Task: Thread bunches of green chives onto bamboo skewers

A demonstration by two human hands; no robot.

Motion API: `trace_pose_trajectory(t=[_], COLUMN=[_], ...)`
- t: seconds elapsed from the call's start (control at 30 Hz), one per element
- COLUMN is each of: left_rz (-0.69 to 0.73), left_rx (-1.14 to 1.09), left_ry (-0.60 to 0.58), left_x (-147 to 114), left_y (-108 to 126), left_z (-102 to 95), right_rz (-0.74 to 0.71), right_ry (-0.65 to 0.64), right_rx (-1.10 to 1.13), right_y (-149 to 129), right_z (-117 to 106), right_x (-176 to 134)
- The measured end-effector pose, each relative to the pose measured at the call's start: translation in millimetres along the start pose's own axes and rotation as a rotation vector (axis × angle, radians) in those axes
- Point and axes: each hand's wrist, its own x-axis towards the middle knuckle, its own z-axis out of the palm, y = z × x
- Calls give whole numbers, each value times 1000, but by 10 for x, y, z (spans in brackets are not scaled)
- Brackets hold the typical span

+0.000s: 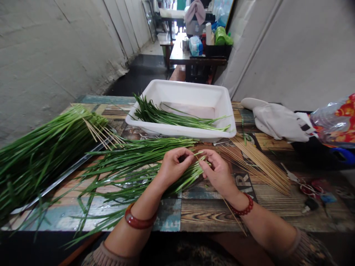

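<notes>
Over the middle of the table, my left hand (pixel 174 166) is closed in a pinch on the pale end of a garlic chive. Close beside it, my right hand (pixel 219 173) is closed round a thin bamboo skewer (pixel 235 218), whose long end sticks out below the palm. The skewer's tip meets the chive stems between my fingertips; whether it goes through them is too small to tell. Loose garlic chives (pixel 130 157) spread under and left of my hands, stem ends to the right. More bamboo skewers (pixel 263 168) lie in a fanned pile on the right.
Behind my hands stands a white plastic tub (pixel 183 130) holding more chives (pixel 166 116). A thick heap of skewered chives (pixel 47 136) lies at left on a metal tray (pixel 69 171). On the right are a pale cap (pixel 274 118), keys (pixel 309 205) and a plastic-wrapped red package (pixel 337 122).
</notes>
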Motion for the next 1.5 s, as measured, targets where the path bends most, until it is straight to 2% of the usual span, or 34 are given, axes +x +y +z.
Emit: trace_pose_trajectory(t=[0.13, 0.27, 0.73, 1.03, 1.5], left_rz=[-15, -33, -81, -132, -88], left_rx=[-3, -52, -131, -226, -187], left_ry=[8, 7, 4, 22, 39], left_x=[2, -3, 15, 5, 0], left_y=[-6, -19, -10, -36, -27], left_z=[-2, 17, 46, 55, 52], right_rz=[19, -22, 18, -32, -32], right_ry=[-17, -23, -34, -29, -19], right_rx=[-102, -149, -107, -131, -145], right_y=[-39, -83, -59, -60, -79], right_z=[-22, -33, -44, -43, -35], right_x=[-1, -14, -23, -37, -38])
